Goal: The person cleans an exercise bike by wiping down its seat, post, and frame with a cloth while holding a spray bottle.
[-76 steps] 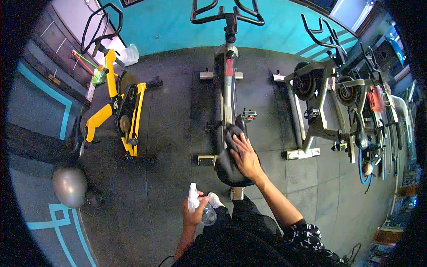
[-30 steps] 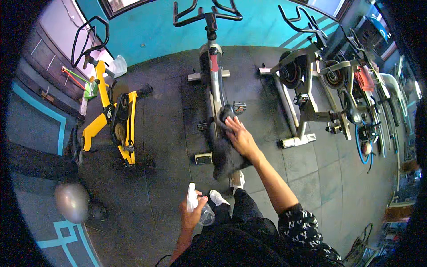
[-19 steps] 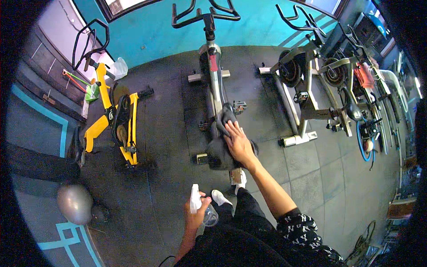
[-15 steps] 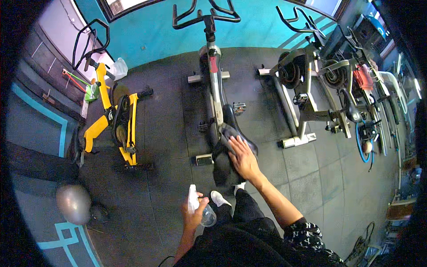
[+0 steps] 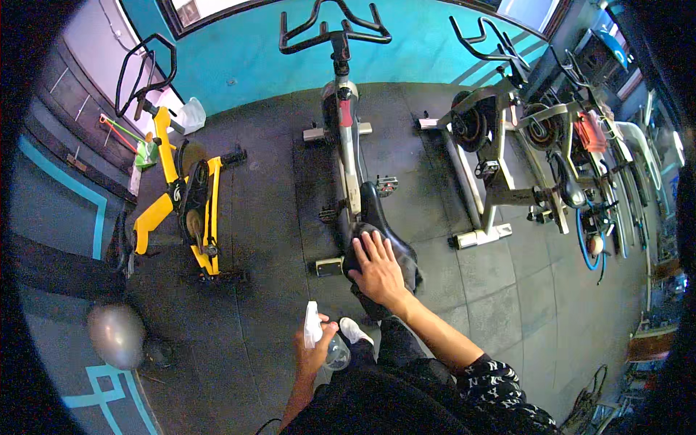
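Observation:
My left hand [image 5: 315,345] is closed around a spray bottle [image 5: 338,354] with a white trigger head and a clear body, low in front of me. My right hand [image 5: 378,274] lies flat with its fingers spread, pressing a dark cloth [image 5: 358,290] against the black saddle [image 5: 382,230] of an exercise bike. The saddle's nose shows beyond my fingers; its rear is partly hidden under the hand and cloth. From the saddle the bike's silver frame [image 5: 349,167] runs away from me toward the black handlebars [image 5: 335,34].
To the left stands a yellow exercise bike [image 5: 158,210], with a grey exercise ball [image 5: 117,335] nearer me. More silver bikes [image 5: 500,167] line the right side. Beyond them all is a turquoise wall [image 5: 239,51]. My white shoe [image 5: 356,331] is on the dark tiled floor.
My right hand has slid with the cloth back toward me and slightly left on the saddle, its fingers now more spread. The left hand with the spray bottle stays nearly in place.

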A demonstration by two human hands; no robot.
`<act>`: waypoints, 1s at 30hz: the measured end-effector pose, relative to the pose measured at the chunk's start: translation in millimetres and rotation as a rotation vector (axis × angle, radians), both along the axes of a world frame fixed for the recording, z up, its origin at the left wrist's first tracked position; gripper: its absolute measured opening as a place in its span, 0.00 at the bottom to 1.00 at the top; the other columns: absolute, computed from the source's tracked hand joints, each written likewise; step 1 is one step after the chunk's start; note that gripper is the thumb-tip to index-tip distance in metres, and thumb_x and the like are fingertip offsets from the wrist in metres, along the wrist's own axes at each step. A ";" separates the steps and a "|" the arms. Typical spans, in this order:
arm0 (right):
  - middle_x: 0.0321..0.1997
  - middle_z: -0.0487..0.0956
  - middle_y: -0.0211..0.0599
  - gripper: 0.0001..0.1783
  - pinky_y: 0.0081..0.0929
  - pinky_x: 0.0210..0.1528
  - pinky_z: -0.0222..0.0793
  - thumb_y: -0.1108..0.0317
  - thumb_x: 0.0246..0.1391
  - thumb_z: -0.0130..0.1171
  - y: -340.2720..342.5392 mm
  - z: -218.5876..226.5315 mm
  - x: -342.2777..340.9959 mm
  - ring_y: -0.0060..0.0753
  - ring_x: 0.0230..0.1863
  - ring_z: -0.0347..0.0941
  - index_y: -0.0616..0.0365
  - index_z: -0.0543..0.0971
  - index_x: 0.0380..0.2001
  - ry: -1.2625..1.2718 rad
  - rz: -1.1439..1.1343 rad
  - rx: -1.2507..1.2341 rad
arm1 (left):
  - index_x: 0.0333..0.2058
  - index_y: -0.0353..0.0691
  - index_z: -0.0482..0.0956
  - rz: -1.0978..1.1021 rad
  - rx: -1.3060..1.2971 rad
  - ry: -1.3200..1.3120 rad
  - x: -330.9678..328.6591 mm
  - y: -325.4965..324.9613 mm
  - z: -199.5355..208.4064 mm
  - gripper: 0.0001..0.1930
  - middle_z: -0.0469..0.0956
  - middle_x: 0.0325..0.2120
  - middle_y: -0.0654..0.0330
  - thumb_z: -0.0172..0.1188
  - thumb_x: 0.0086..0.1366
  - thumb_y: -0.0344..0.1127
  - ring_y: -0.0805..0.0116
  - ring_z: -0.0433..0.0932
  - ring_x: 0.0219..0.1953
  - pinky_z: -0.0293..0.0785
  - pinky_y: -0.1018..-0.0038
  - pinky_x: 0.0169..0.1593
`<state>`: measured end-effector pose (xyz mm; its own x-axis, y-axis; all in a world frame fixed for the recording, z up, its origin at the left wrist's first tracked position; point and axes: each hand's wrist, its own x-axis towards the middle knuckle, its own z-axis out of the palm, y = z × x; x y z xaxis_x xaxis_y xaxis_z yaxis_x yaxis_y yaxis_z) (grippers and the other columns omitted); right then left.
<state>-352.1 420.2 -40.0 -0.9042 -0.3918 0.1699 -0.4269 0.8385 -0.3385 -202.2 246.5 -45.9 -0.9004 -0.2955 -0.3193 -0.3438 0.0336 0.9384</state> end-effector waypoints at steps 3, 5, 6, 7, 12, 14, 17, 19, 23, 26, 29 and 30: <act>0.68 0.59 0.47 0.35 0.46 0.71 0.41 0.54 0.56 0.52 -3.2 -7.7 -16.2 0.50 0.71 0.48 0.64 0.62 0.62 0.004 0.051 0.003 | 0.37 0.37 0.76 -0.002 -0.032 0.001 -3.8 -0.3 1.2 0.13 0.78 0.22 0.63 0.67 0.55 0.34 0.76 0.74 0.25 0.69 0.76 0.30; 0.68 0.59 0.47 0.34 0.45 0.71 0.41 0.55 0.56 0.50 -3.6 -13.1 -35.0 0.49 0.71 0.47 0.64 0.62 0.62 -0.010 0.082 -0.032 | 0.37 0.37 0.76 -0.008 -0.057 0.011 -6.9 -0.7 1.1 0.14 0.78 0.23 0.64 0.67 0.55 0.35 0.77 0.74 0.25 0.69 0.76 0.30; 0.68 0.60 0.46 0.34 0.45 0.71 0.41 0.56 0.56 0.52 -3.4 -15.0 -45.5 0.48 0.71 0.47 0.64 0.62 0.62 -0.020 0.090 -0.017 | 0.37 0.37 0.76 -0.010 -0.055 0.011 -8.7 0.5 0.7 0.14 0.78 0.23 0.64 0.67 0.55 0.35 0.77 0.74 0.25 0.69 0.76 0.30; 0.68 0.60 0.45 0.34 0.44 0.71 0.41 0.58 0.56 0.53 -3.4 -18.6 -57.2 0.47 0.71 0.47 0.64 0.61 0.62 -0.030 0.099 -0.004 | 0.38 0.37 0.76 0.007 -0.036 0.011 -9.4 1.3 -0.3 0.14 0.78 0.23 0.64 0.67 0.55 0.34 0.77 0.74 0.25 0.69 0.76 0.30; 0.69 0.59 0.46 0.31 0.47 0.69 0.47 0.62 0.56 0.52 -3.3 -20.1 -126.2 0.49 0.72 0.46 0.63 0.63 0.61 -0.026 0.060 -0.110 | 0.38 0.36 0.76 0.043 -0.004 0.018 -12.1 -3.3 -1.6 0.13 0.79 0.23 0.63 0.66 0.56 0.33 0.77 0.75 0.26 0.70 0.76 0.31; 0.69 0.57 0.48 0.31 0.43 0.70 0.46 0.63 0.56 0.53 20.3 -45.5 -159.5 0.56 0.71 0.46 0.64 0.62 0.61 -0.032 0.016 -0.277 | 0.39 0.35 0.76 0.003 0.032 -0.018 -22.4 5.9 12.0 0.13 0.81 0.25 0.60 0.66 0.56 0.32 0.77 0.77 0.28 0.71 0.76 0.32; 0.70 0.53 0.52 0.33 0.38 0.70 0.45 0.61 0.59 0.51 15.3 -37.4 -161.1 0.55 0.71 0.44 0.64 0.58 0.64 -0.272 -0.036 -0.442 | 0.39 0.35 0.75 0.057 0.089 0.043 -12.5 -2.2 -1.7 0.13 0.81 0.26 0.58 0.65 0.57 0.31 0.76 0.78 0.31 0.73 0.76 0.34; 0.69 0.55 0.53 0.35 0.37 0.69 0.48 0.58 0.60 0.51 25.9 -44.0 -151.0 0.54 0.70 0.47 0.63 0.56 0.64 -0.258 -0.068 -0.510 | 0.39 0.35 0.75 0.038 0.058 0.031 -14.7 -2.0 -2.4 0.13 0.81 0.27 0.58 0.65 0.57 0.31 0.76 0.78 0.31 0.72 0.77 0.34; 0.63 0.64 0.56 0.38 0.36 0.64 0.57 0.53 0.59 0.51 37.3 -19.8 -103.9 0.53 0.65 0.60 0.62 0.54 0.65 -0.599 -0.224 -0.478 | 0.39 0.36 0.75 0.075 0.099 0.051 -15.9 -1.2 -1.4 0.12 0.81 0.26 0.59 0.65 0.57 0.32 0.77 0.77 0.29 0.72 0.77 0.33; 0.58 0.69 0.56 0.36 0.38 0.59 0.62 0.52 0.59 0.50 60.2 -21.4 -69.6 0.56 0.60 0.65 0.62 0.57 0.64 -0.568 -0.191 -0.353 | 0.38 0.37 0.76 0.007 -0.006 -0.011 -22.9 -0.5 3.0 0.12 0.79 0.24 0.62 0.66 0.56 0.31 0.77 0.76 0.27 0.71 0.77 0.32; 0.58 0.70 0.56 0.34 0.38 0.59 0.62 0.54 0.60 0.50 72.2 -5.6 -42.2 0.53 0.60 0.65 0.63 0.60 0.63 -0.611 -0.227 -0.483 | 0.38 0.38 0.76 0.013 -0.020 0.012 -24.5 0.0 1.3 0.13 0.78 0.23 0.63 0.66 0.55 0.31 0.77 0.75 0.26 0.70 0.77 0.31; 0.57 0.71 0.57 0.31 0.35 0.59 0.62 0.55 0.59 0.51 79.8 -8.0 -33.7 0.51 0.59 0.67 0.66 0.65 0.59 -0.616 -0.324 -0.588 | 0.38 0.38 0.76 0.001 -0.015 0.015 -27.8 2.9 4.2 0.13 0.78 0.23 0.63 0.66 0.55 0.31 0.77 0.75 0.26 0.70 0.77 0.31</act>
